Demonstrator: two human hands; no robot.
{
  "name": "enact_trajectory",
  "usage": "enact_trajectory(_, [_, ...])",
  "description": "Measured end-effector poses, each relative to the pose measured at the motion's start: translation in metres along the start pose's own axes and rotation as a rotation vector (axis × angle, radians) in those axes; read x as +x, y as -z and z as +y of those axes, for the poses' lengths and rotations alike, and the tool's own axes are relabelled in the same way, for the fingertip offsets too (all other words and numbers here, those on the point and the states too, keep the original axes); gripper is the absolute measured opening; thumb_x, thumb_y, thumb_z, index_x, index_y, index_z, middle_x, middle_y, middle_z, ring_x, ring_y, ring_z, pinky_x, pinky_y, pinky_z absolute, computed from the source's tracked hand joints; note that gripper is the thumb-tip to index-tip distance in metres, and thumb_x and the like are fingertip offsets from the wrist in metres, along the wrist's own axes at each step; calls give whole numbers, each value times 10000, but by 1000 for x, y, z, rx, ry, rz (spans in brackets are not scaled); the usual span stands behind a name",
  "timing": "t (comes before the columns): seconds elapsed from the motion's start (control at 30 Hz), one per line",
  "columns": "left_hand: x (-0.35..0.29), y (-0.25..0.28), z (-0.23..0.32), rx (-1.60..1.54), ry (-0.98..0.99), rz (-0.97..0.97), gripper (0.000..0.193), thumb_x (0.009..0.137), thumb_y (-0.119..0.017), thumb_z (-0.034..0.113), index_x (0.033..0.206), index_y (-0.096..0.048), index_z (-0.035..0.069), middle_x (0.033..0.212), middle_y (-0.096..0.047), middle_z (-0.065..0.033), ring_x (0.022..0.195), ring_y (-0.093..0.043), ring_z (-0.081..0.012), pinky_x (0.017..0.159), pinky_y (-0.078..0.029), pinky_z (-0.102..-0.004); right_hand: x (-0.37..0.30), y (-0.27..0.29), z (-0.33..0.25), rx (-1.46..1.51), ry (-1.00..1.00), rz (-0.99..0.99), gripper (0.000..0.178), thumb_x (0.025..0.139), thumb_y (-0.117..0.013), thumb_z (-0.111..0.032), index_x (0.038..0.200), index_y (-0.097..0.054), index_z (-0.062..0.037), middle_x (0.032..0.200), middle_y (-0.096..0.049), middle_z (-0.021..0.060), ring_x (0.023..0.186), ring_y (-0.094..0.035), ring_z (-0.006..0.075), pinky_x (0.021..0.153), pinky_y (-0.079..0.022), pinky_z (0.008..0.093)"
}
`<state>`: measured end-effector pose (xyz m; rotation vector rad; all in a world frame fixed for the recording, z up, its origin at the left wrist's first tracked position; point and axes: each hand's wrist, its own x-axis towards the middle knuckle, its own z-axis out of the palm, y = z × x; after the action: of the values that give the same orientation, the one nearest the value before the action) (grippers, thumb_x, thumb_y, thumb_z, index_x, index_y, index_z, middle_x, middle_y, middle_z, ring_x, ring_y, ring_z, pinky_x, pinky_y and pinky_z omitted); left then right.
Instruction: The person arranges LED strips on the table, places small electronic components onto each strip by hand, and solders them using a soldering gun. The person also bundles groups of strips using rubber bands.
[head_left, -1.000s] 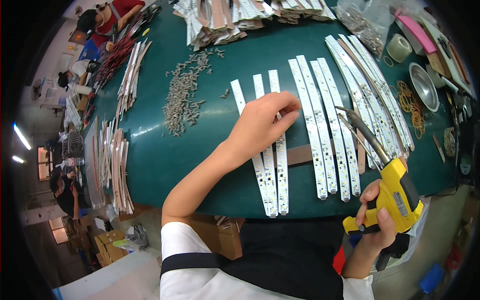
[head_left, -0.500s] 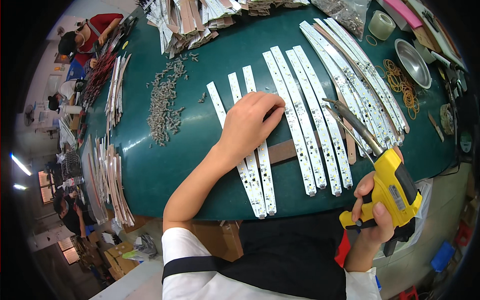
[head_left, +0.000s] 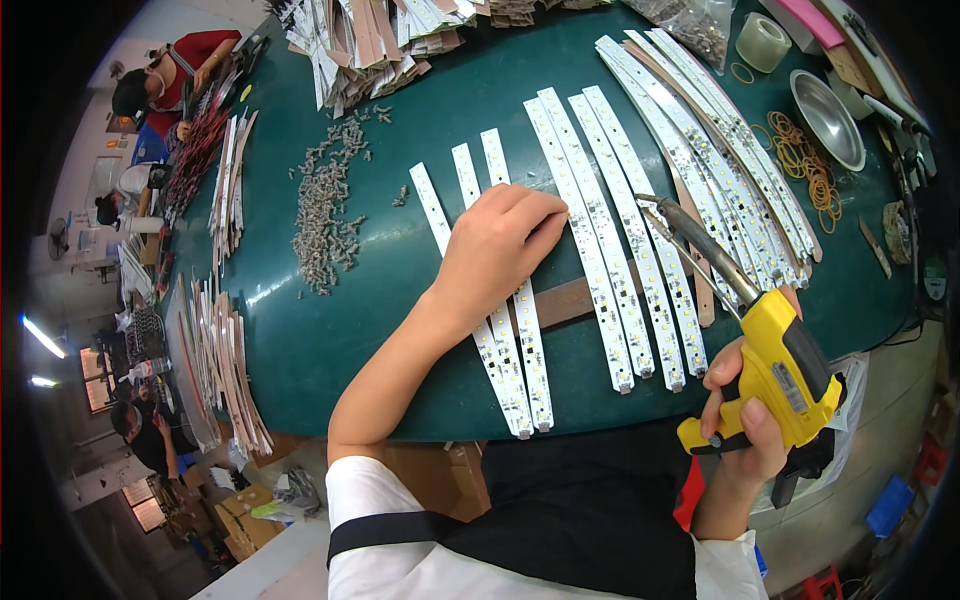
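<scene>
Gripped in my right hand [head_left: 745,415] is a yellow soldering gun [head_left: 778,370], its trigger under my fingers. The gun's tip points up and left, over a white LED strip [head_left: 640,235] in the middle group. My left hand [head_left: 503,240] is closed in a pinch at the left edge of another LED strip [head_left: 590,240]; what its fingertips hold is too small to tell. Beneath my left hand and wrist lie several more LED strips [head_left: 508,370], partly hidden. A flat brown bar [head_left: 565,303] runs crosswise under the strips.
Small metal parts [head_left: 328,215] are heaped left of my hand. LED strips [head_left: 720,170] are stacked at the right, near rubber bands [head_left: 800,165], a metal bowl [head_left: 828,120] and a tape roll [head_left: 763,45]. More strips [head_left: 365,45] pile up at the back. Other people work at far left.
The soldering gun's tip has shifted slightly left. My left hand keeps its pinch at nearly the same spot.
</scene>
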<state>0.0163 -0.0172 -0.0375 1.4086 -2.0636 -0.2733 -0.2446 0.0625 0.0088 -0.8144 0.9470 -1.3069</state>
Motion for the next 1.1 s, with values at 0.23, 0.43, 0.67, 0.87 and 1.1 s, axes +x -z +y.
enact_trajectory(0.23, [0, -3, -1, -18, 0, 8, 104, 801, -690, 53, 905, -689, 51, 802, -643, -69, 686, -611, -190, 579, -493, -290, 1, -1, 0, -27, -7, 27, 892, 724, -705, -197, 1443, -237, 46, 842, -622, 145, 719, -621, 154, 455, -511, 220])
enact_trajectory(0.43, [-1, -2, 0, 16, -19, 12, 89, 797, -691, 57, 885, -680, 50, 805, -640, -75, 695, -612, -202, 587, -494, -301, 0, -4, 0, -8, -26, 57, 907, 711, -717, -204, 1445, -242, 38, 822, -620, 140, 715, -621, 154, 458, -512, 220])
enact_trajectory(0.67, [-1, -6, 7, 179, -59, 29, 91, 800, -675, 48, 889, -658, 47, 796, -623, -92, 728, -617, -247, 644, -501, -343, 0, -2, 3, -84, 47, -31, 843, 784, -607, -200, 1408, -153, 141, 831, -558, 199, 663, -545, 170, 383, -456, 201])
enact_trajectory(0.87, [-5, -4, 2, 15, 19, -18, 115, 797, -670, 39, 904, -629, 31, 833, -617, -93, 779, -613, -242, 688, -499, -342, -4, -7, 1, -83, 21, -23, 871, 782, -621, -206, 1419, -131, 129, 827, -560, 193, 663, -544, 169, 381, -451, 201])
enact_trajectory(1.1, [-3, -2, 5, -32, 1, 1, 214, 783, -672, 19, 985, -602, 28, 903, -612, -101, 813, -616, -218, 717, -508, -328, -8, -6, 1, -68, 18, -13, 866, 780, -624, -197, 1414, -134, 129, 824, -562, 190, 662, -546, 169, 382, -452, 201])
